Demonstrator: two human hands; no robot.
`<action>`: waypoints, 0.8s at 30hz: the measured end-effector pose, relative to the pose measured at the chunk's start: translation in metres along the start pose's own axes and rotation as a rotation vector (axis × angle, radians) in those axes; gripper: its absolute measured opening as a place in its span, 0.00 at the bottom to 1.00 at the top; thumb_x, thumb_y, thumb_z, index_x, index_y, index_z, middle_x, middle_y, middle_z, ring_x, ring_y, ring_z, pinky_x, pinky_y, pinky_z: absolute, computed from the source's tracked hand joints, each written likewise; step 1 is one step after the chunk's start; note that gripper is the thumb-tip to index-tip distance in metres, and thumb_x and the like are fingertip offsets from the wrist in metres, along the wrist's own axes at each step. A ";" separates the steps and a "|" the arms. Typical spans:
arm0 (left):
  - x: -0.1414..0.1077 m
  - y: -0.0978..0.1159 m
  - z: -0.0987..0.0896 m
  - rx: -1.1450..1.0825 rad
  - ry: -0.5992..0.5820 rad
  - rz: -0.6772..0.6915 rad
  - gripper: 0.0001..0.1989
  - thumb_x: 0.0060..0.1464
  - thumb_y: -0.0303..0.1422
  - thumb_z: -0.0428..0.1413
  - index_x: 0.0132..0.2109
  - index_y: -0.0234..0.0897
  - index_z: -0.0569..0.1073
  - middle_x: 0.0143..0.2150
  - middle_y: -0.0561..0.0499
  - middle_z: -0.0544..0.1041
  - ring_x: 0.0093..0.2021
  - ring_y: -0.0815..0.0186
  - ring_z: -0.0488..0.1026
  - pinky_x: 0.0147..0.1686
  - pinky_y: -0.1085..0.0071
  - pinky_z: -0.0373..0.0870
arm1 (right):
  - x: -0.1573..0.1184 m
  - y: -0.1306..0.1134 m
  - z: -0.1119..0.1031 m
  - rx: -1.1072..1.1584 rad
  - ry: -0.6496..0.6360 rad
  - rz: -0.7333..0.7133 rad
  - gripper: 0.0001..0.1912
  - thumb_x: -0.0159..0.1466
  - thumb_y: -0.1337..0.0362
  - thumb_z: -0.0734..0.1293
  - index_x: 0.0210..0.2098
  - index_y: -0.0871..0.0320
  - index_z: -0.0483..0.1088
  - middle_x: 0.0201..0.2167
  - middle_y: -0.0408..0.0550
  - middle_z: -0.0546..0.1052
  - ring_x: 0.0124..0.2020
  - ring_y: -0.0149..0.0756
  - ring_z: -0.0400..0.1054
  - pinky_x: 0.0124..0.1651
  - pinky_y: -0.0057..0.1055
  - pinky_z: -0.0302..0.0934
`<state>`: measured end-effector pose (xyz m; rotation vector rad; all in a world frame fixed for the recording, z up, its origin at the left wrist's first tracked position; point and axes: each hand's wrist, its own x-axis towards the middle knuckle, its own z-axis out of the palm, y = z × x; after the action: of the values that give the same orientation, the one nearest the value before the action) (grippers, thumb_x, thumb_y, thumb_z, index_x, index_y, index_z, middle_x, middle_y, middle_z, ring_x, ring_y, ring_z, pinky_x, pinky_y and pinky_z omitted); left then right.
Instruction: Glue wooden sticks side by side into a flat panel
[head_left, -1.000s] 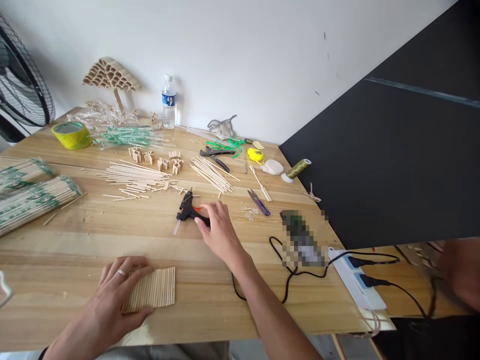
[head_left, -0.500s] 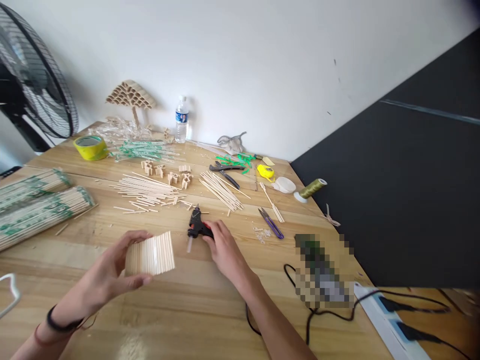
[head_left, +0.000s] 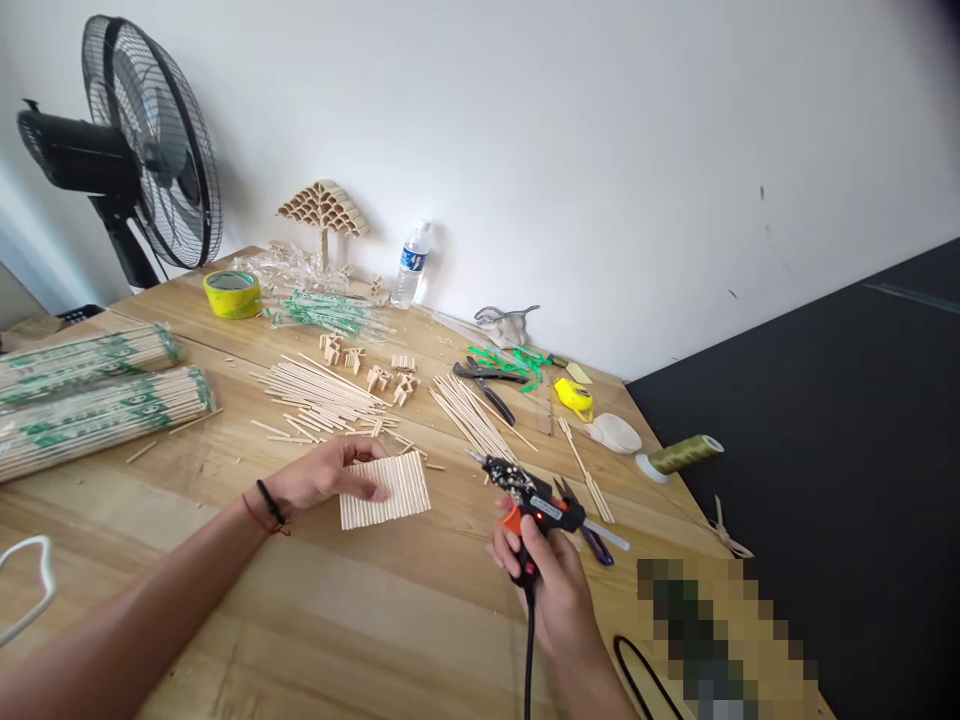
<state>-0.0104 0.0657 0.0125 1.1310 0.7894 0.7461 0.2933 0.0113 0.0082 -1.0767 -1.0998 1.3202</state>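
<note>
My left hand (head_left: pixel 341 474) is closed on a flat panel of pale wooden sticks (head_left: pixel 390 492) laid side by side, thumb on its face and fingers behind. My right hand (head_left: pixel 551 570) grips a black hot glue gun (head_left: pixel 529 497) by its handle, fingers near the orange trigger. The gun is raised above the table, its nozzle pointing left toward the panel but apart from it. A clear glue stick (head_left: pixel 606 534) juts from its rear, and a red light shows on its body. Purple-handled snips (head_left: pixel 598 545) lie partly hidden behind the gun.
Loose sticks (head_left: pixel 322 392), small stick pieces (head_left: pixel 379 378), pliers (head_left: pixel 491 380) and a yellow tape measure (head_left: pixel 574 397) lie beyond my hands. Farther back stand a stick-built tree (head_left: pixel 324 212) and a bottle (head_left: pixel 411 265). Bagged sticks (head_left: pixel 105 420) lie left; a thread spool (head_left: pixel 682 456) lies right.
My right hand has lifted the glue gun off the table and turned it to point left. My left hand has turned the stick panel, its thumb now on the face. The view has shifted.
</note>
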 end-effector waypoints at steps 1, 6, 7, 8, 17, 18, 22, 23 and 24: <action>0.004 0.000 -0.001 -0.016 -0.028 -0.009 0.15 0.48 0.34 0.73 0.41 0.35 0.80 0.37 0.52 0.82 0.32 0.67 0.78 0.30 0.76 0.70 | -0.003 0.001 0.002 0.019 -0.008 0.019 0.21 0.68 0.44 0.73 0.44 0.57 0.80 0.25 0.38 0.63 0.22 0.30 0.56 0.31 0.35 0.58; 0.011 -0.006 -0.003 -0.162 -0.205 -0.082 0.22 0.51 0.38 0.70 0.52 0.38 0.76 0.43 0.48 0.83 0.34 0.58 0.85 0.33 0.68 0.78 | -0.020 0.007 0.005 0.088 -0.073 0.138 0.22 0.67 0.44 0.74 0.40 0.58 0.82 0.24 0.40 0.64 0.23 0.31 0.58 0.34 0.36 0.54; 0.011 -0.008 -0.004 -0.202 -0.260 -0.105 0.23 0.52 0.37 0.70 0.53 0.38 0.76 0.44 0.47 0.84 0.34 0.57 0.85 0.34 0.67 0.79 | -0.023 0.008 0.004 0.081 -0.080 0.152 0.23 0.66 0.43 0.75 0.40 0.58 0.82 0.24 0.40 0.65 0.23 0.31 0.58 0.33 0.36 0.53; 0.010 -0.009 -0.004 -0.241 -0.320 -0.129 0.22 0.54 0.36 0.69 0.54 0.38 0.77 0.45 0.46 0.84 0.34 0.58 0.86 0.35 0.66 0.80 | -0.025 0.009 0.004 0.072 -0.083 0.166 0.23 0.65 0.42 0.75 0.41 0.58 0.83 0.24 0.40 0.65 0.23 0.31 0.58 0.33 0.36 0.52; 0.008 -0.004 -0.007 -0.309 -0.591 -0.331 0.16 0.60 0.35 0.67 0.54 0.41 0.80 0.44 0.46 0.87 0.37 0.55 0.86 0.33 0.64 0.84 | -0.037 0.006 -0.013 -0.076 -0.073 0.276 0.24 0.63 0.40 0.75 0.33 0.56 0.80 0.24 0.47 0.71 0.26 0.38 0.63 0.33 0.38 0.56; 0.007 -0.002 -0.007 -0.312 -0.600 -0.345 0.15 0.60 0.34 0.66 0.53 0.40 0.80 0.42 0.47 0.87 0.36 0.55 0.86 0.32 0.65 0.84 | -0.038 0.005 -0.017 -0.086 -0.062 0.286 0.24 0.62 0.40 0.76 0.32 0.56 0.80 0.24 0.47 0.72 0.27 0.38 0.64 0.34 0.39 0.58; 0.007 0.003 -0.007 -0.298 -0.621 -0.383 0.13 0.60 0.31 0.64 0.52 0.38 0.81 0.38 0.47 0.86 0.36 0.54 0.86 0.30 0.65 0.84 | -0.046 0.005 -0.031 -0.113 -0.021 0.367 0.25 0.58 0.40 0.79 0.36 0.55 0.81 0.24 0.49 0.76 0.26 0.37 0.64 0.33 0.36 0.59; 0.008 0.003 -0.007 -0.290 -0.625 -0.388 0.12 0.61 0.30 0.63 0.52 0.38 0.81 0.38 0.48 0.86 0.37 0.55 0.86 0.31 0.65 0.85 | -0.048 0.007 -0.034 -0.121 -0.015 0.388 0.25 0.57 0.40 0.80 0.38 0.55 0.82 0.26 0.49 0.78 0.26 0.37 0.65 0.32 0.35 0.59; 0.008 0.003 -0.007 -0.291 -0.637 -0.381 0.13 0.62 0.29 0.62 0.53 0.38 0.80 0.38 0.48 0.86 0.38 0.55 0.86 0.31 0.66 0.85 | -0.050 0.008 -0.037 -0.133 -0.014 0.402 0.26 0.56 0.40 0.81 0.39 0.54 0.82 0.27 0.50 0.80 0.25 0.37 0.66 0.31 0.35 0.60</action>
<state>-0.0126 0.0766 0.0122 0.8435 0.3210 0.1468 0.3298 -0.0379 -0.0053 -1.4435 -1.0248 1.5843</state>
